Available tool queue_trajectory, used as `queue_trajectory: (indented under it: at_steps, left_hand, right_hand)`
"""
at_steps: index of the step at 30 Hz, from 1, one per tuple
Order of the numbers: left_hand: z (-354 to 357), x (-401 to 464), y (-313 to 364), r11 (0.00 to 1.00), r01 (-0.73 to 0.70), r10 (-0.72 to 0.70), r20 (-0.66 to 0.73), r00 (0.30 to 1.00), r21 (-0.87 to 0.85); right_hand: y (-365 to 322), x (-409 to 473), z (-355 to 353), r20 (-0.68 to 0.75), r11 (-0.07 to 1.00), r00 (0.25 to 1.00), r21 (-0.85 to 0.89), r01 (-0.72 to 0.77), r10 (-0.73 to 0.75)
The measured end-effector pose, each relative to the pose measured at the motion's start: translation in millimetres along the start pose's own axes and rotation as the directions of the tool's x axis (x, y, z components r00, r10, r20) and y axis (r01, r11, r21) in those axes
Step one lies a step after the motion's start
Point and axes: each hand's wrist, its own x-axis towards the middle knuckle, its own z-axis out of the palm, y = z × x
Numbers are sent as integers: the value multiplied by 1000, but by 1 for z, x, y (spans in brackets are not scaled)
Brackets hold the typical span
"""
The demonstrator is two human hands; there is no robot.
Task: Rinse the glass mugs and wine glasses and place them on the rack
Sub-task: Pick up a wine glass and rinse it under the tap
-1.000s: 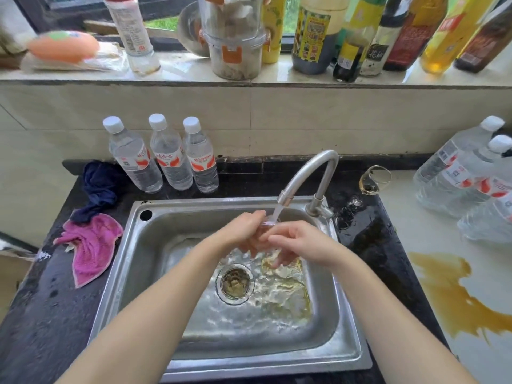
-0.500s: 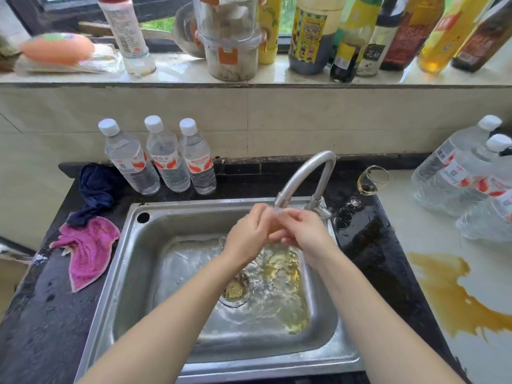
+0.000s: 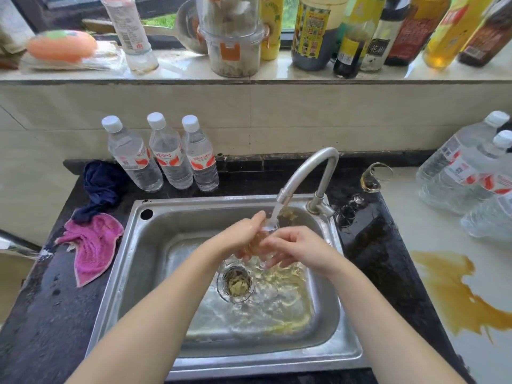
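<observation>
Two hands are held together under the running tap in the head view, over the steel sink. The left hand is cupped, its fingers curled around what looks like something clear and glassy, though it cannot be told for certain what is gripped. The fingers of the right hand are loosely bent and pressed against the same spot.

Little of the task appears done. One wine glass is seen lying tipped over on the dark table, just right of the tap, with amber dregs in its thin bowl; it is judged unrinsed. No rack and no mugs are in view, so placing is judged still to come.

Yellowish water is pooled around the round metal drain. The table right of the sink is wet and glossy, and a brown spill is spread on the pale surface further right. A soft pink cloth is crumpled left of the sink.
</observation>
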Motion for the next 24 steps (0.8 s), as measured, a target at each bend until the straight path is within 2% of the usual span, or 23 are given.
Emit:
queue_trajectory:
  at_steps: [1,3,5,6,8,9,10,11,13,14,15,16,18,19,20,22,24]
  left_hand:
    - [3,-2,1,999,-31,32,-6,999,40]
    - [17,-4,-4,965,-176,206,-145,968,193]
    - [22,-2,-5,943,-177,257,-282,924,281]
    - [17,1,-5,964,-136,200,-287,937,230]
    - [3,7,-2,1000,-14,14,-115,993,1]
    - [0,5,1,998,37,-38,-12,999,-49]
    - [0,3,2,999,31,-30,33,999,-42]
    - [5,2,2,999,-30,30,1,1000,-19]
    - [19,0,-4,976,-207,216,-172,961,69]
    - [22,0,-4,968,-236,251,-248,936,87]
    - [19,3,-3,974,-210,224,-281,933,78]
    - [12,5,-2,989,-146,150,-251,956,33]
    - [-3,6,2,999,32,-33,-58,998,-23]
    - [-6,5,2,998,54,-53,23,998,-16]
    - [-4,5,1,1000,12,-11,50,999,-13]
    - [9,4,-4,986,-166,166,-55,985,7]
    - [17,5,-6,969,-238,246,-232,941,61]
  right_hand:
    - [1,3,2,-66,999,997,24,-25,27]
    - [0,10,8,-191,973,975,216,-75,117]
    - [1,13,11,-192,921,973,388,-41,124]
    - [3,12,10,-145,920,986,391,-17,80]
    - [3,4,4,-20,974,1000,225,6,-2]
    - [2,2,0,-2,992,1000,122,-1,2]
    - [2,3,-1,-33,997,999,79,-13,16]
    - [1,6,1,-99,995,994,95,-33,43]
    - [-2,12,8,-188,954,976,295,-53,112]
    - [-3,14,10,-184,925,976,379,-36,113]
    - [-1,13,11,-148,910,985,415,-14,83]
    - [1,11,9,-89,920,995,392,1,37]
    - [-1,4,0,0,984,1000,176,15,-15]
    - [-2,4,-3,-38,997,999,75,4,-1]
    - [-2,7,-5,-126,999,992,37,-14,19]
    - [-2,16,0,-303,993,950,113,-40,73]
    - [-5,19,5,-304,965,950,262,16,67]
